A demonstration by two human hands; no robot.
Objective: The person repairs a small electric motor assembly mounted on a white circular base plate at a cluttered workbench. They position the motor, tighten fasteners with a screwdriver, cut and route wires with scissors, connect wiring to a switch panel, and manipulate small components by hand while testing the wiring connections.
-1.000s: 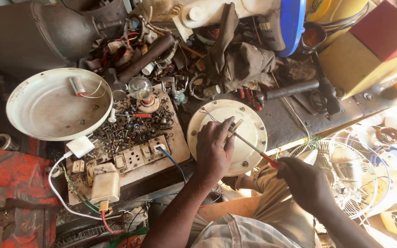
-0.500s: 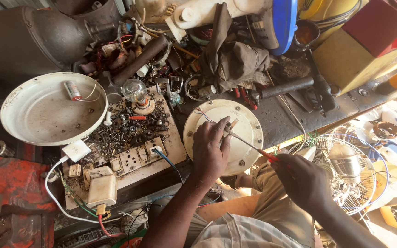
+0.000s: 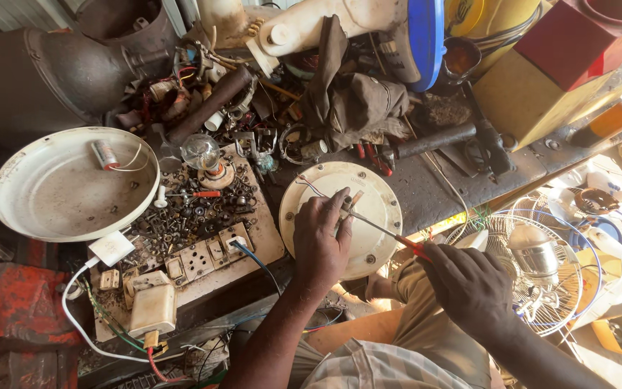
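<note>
Head view: a round cream disc [image 3: 358,209] is seen lying flat on the tabletop [image 3: 455,184], and every place below is given from this disc. The left hand [image 3: 322,241] is pressed on the disc's lower left part, its fingers [image 3: 336,209] bent and resting on the surface near a small fitting at the centre. The right hand [image 3: 469,284] is found off the disc's lower right edge, closed around the red handle of a screwdriver [image 3: 379,229], whose thin shaft is laid across the disc with its tip at the centre, just beside the left fingers. Left of the disc, a board [image 3: 203,252] strewn with screws and sockets is seen, with a clear bulb [image 3: 201,153] standing at its far end. Further left, a wide white dish [image 3: 66,194] is placed, a small cylinder lying in it. Above the disc, a dark rag [image 3: 350,94] is heaped. To the right, beyond the tabletop's edge, a wire fan guard [image 3: 541,266] is visible.
</note>
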